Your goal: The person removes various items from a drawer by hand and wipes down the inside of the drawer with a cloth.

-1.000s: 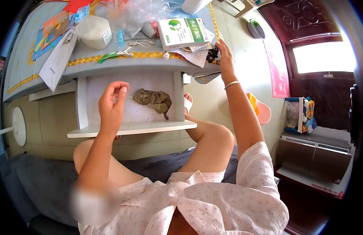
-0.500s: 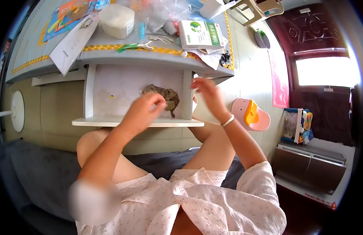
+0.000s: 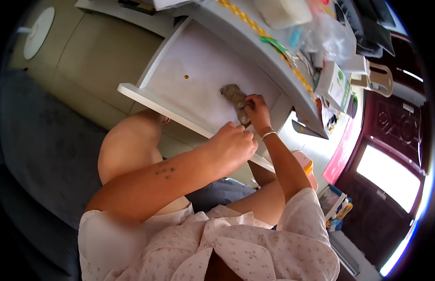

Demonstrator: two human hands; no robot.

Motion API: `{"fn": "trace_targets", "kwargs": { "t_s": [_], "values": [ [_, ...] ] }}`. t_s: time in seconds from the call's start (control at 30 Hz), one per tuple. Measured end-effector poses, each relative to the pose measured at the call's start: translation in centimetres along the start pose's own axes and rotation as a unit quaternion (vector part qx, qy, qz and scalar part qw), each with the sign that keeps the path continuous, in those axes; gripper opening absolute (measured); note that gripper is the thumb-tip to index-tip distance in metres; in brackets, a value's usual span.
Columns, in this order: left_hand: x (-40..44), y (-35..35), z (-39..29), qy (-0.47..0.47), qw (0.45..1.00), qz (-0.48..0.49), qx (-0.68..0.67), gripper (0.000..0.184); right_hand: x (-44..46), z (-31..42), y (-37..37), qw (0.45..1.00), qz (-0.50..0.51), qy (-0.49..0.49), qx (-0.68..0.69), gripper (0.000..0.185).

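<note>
In the open white drawer (image 3: 194, 84) lies a crumpled brown cloth-like item (image 3: 234, 96), at the drawer's right part. My right hand (image 3: 258, 114) has its fingers closed on the upper right side of this item. Close by at the lower left, my left hand (image 3: 234, 144) hangs over the drawer's front panel (image 3: 168, 110) with its fingers curled; what they hold, if anything, is hidden. A small yellow spot (image 3: 186, 77) shows on the drawer floor.
Above the drawer, the grey-covered table (image 3: 255, 44) bears a plastic tub (image 3: 284, 11), clear plastic bags (image 3: 331, 37), green-handled scissors (image 3: 273, 43) and a green and white box (image 3: 333, 86). A pink and orange seat (image 3: 305, 164) stands on the floor at right.
The view has turned, so the drawer appears tilted. My right hand has left the table edge and taken hold of the brown item; my left hand has moved right, beside it.
</note>
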State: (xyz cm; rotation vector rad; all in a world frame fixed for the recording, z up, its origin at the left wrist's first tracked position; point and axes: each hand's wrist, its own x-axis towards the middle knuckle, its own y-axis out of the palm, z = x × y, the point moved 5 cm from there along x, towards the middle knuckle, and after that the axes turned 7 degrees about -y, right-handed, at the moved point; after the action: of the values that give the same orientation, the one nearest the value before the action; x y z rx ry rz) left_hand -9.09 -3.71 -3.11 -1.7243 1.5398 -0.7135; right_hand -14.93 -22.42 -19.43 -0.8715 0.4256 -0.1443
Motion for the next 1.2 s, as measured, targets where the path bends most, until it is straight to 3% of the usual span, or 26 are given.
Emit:
{"fn": "trace_targets", "kwargs": {
  "t_s": [0.07,0.23,0.27,0.33,0.4,0.43,0.57,0.63,0.67,0.73,0.77,0.8,0.87,0.93,1.0,1.03,1.13,1.2],
  "values": [
    [-1.2,-2.0,1.6,-0.027,0.999,-0.015,0.014,0.011,1.9,2.2,-2.6,0.979,-0.185,-0.04,0.081,0.025],
    [-3.0,-3.2,2.4,-0.066,0.997,-0.019,-0.018,0.011,10.9,2.9,-1.7,0.966,-0.243,-0.013,0.084,0.036],
    [-2.9,-3.2,2.2,-0.074,0.997,-0.023,-0.023,0.011,13.1,3.1,-0.8,0.97,-0.24,0.0,0.041,0.04],
    [-2.8,-2.9,1.1,-0.03,0.998,0.059,-0.007,0.011,16.7,4.7,1.4,0.974,-0.228,0.007,-0.002,0.045],
    [-3.0,-2.7,1.3,-0.035,0.997,0.063,-0.002,0.015,19.7,7.4,3.4,0.95,-0.241,0.006,-0.197,0.051],
    [-3.2,-2.7,1.7,-0.037,0.995,0.093,0.004,0.018,20.5,8.4,4.1,0.939,-0.271,-0.001,-0.211,0.053],
    [-3.8,-3.4,2.4,-0.062,0.987,0.147,-0.005,0.034,21.5,9.2,4.3,0.959,-0.172,0.074,-0.214,0.049],
    [-3.7,-3.4,2.1,-0.065,0.988,0.139,-0.016,0.037,22.8,8.2,4.9,0.976,-0.122,-0.059,-0.169,0.042],
    [-3.6,-3.1,2.0,-0.061,0.988,0.144,0.005,0.04,22.5,7.8,4.6,0.975,-0.12,-0.062,-0.176,0.042],
    [-3.7,-3.1,2.0,-0.059,0.988,0.142,0.024,0.043,20.3,10.0,4.6,0.968,-0.047,-0.206,-0.134,0.039],
    [-3.7,-3.1,2.1,-0.059,0.987,0.14,0.049,0.046,19.1,10.8,4.4,0.974,-0.019,-0.225,-0.026,0.036],
    [-3.8,-3.0,2.2,-0.06,0.986,0.139,0.073,0.048,18.2,11.2,4.0,0.973,-0.016,-0.227,-0.031,0.036],
    [-3.8,-2.5,2.1,-0.059,0.984,0.152,0.068,0.05,17.2,10.3,2.7,0.984,-0.102,-0.091,0.112,0.036],
    [-3.7,-1.9,1.8,-0.057,0.981,0.171,0.068,0.052,18.5,8.4,1.7,0.978,-0.146,-0.062,0.135,0.037],
    [-3.6,-0.8,1.4,-0.069,0.973,0.209,0.066,0.055,21.4,5.0,1.4,0.98,-0.192,0.012,0.051,0.042],
    [-3.3,-0.5,1.3,-0.072,0.973,0.209,0.062,0.055,22.6,5.4,1.9,0.981,-0.188,0.011,0.05,0.042],
    [-2.7,-0.1,1.2,-0.075,0.96,0.263,0.06,0.058,24.3,8.3,3.2,0.975,-0.181,-0.045,-0.123,0.045],
    [-2.8,-1.0,1.4,-0.069,0.948,0.301,0.072,0.062,24.5,9.1,3.5,0.988,-0.12,0.018,-0.091,0.049]
  ]
}}
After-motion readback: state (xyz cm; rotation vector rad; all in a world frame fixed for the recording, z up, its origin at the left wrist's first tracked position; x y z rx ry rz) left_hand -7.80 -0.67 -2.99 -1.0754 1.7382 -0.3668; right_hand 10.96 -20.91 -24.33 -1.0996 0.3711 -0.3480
